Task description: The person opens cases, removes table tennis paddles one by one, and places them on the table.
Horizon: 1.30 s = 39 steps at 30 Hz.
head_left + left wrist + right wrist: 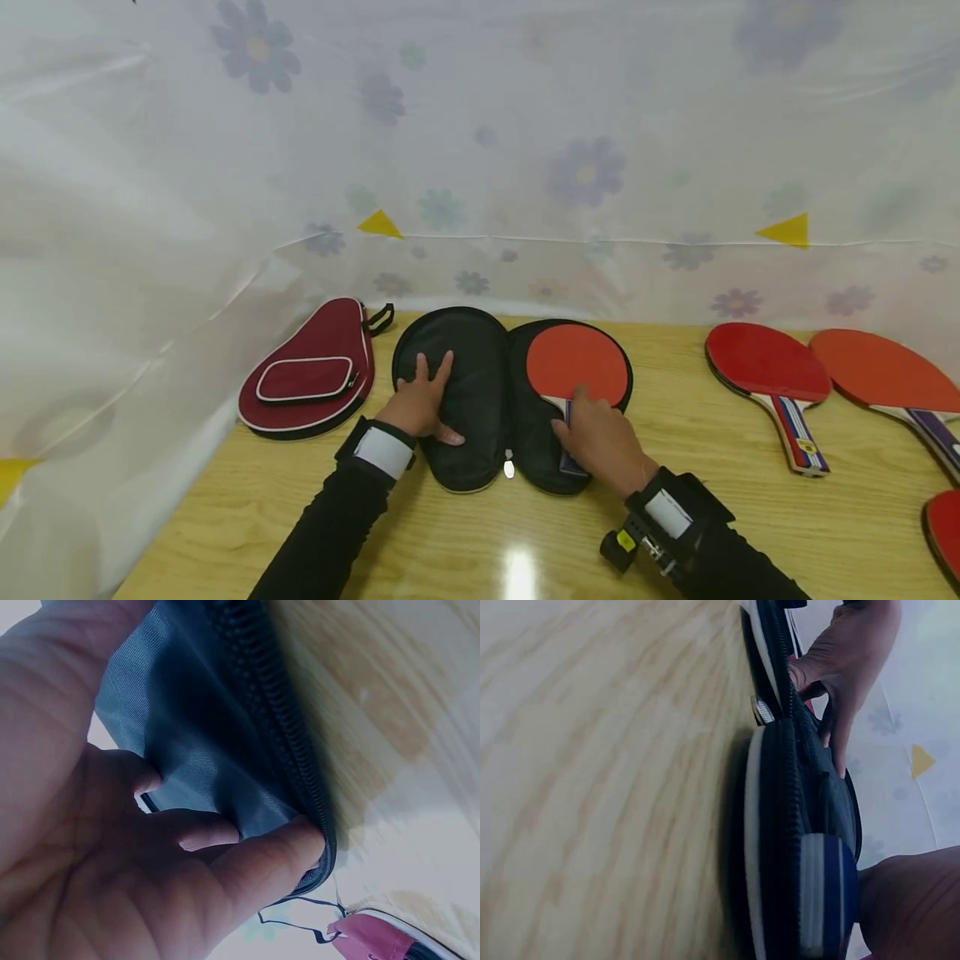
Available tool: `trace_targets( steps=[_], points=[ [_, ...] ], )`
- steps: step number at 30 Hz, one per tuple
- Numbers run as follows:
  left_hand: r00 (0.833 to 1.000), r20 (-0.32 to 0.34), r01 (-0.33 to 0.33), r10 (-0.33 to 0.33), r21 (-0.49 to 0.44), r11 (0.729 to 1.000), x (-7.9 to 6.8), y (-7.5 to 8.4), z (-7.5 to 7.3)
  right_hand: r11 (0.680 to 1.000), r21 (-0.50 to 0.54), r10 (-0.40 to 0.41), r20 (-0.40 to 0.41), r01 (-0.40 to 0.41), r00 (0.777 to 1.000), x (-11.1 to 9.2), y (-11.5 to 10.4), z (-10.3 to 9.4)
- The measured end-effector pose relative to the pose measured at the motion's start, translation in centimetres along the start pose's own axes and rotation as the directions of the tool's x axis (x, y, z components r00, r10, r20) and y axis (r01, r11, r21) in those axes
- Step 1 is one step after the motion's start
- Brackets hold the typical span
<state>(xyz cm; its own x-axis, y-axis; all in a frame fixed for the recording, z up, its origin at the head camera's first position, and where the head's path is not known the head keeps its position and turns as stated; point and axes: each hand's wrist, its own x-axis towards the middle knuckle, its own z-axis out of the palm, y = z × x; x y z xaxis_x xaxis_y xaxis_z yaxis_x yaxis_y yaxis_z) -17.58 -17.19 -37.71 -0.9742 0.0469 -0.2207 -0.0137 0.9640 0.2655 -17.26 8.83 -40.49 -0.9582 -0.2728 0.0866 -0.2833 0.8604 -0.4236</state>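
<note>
A black zippered paddle case lies unfolded on the table, its two halves side by side. My left hand rests on the left half with fingers spread; in the left wrist view the fingers reach the zipper edge. An orange-red table tennis paddle lies on the right half, handle toward me. My right hand holds it around the handle, with a finger over the lower rubber. The blue and white handle end shows in the right wrist view; most right fingers are hidden there.
A dark red paddle case with white piping lies at the left. On the right are a red paddle, an orange paddle and a partly cut-off red one. A flower-patterned sheet hangs behind the table.
</note>
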Motion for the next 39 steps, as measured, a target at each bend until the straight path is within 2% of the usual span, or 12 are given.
trace_targets(
  steps=[6, 15, 21, 27, 31, 39],
  points=[
    [1.0, -0.005, -0.005, 0.005, 0.003, 1.0, -0.1, 0.1, 0.0, 0.999, 0.016, -0.051, -0.059, 0.052, 0.997, 0.1, -0.2, 0.3],
    [0.999, -0.039, -0.026, 0.027, 0.015, 1.0, -0.2, -0.1, 0.3, 0.992, 0.073, -0.097, -0.083, 0.103, 0.992, 0.0, 0.1, 0.4],
    [0.999, -0.032, -0.016, 0.016, 0.013, 1.0, -0.2, -0.1, 0.3, 0.992, 0.081, -0.086, -0.074, 0.092, 0.993, 0.0, 0.2, 0.3],
    [1.0, -0.019, -0.003, 0.003, 0.001, 1.0, -0.2, 0.0, 0.3, 0.991, 0.098, -0.08, -0.105, 0.091, 0.991, -0.2, 0.3, 0.6],
    [1.0, -0.018, -0.004, 0.004, -0.001, 1.0, -0.2, 0.1, 0.4, 0.991, 0.117, -0.052, -0.105, 0.064, 0.993, -0.5, 0.4, 0.5],
    [1.0, -0.026, -0.007, 0.007, -0.004, 1.0, -0.3, 0.0, 0.3, 0.986, 0.164, -0.016, -0.074, 0.028, 0.997, -1.1, -0.2, -2.1]
  ],
)
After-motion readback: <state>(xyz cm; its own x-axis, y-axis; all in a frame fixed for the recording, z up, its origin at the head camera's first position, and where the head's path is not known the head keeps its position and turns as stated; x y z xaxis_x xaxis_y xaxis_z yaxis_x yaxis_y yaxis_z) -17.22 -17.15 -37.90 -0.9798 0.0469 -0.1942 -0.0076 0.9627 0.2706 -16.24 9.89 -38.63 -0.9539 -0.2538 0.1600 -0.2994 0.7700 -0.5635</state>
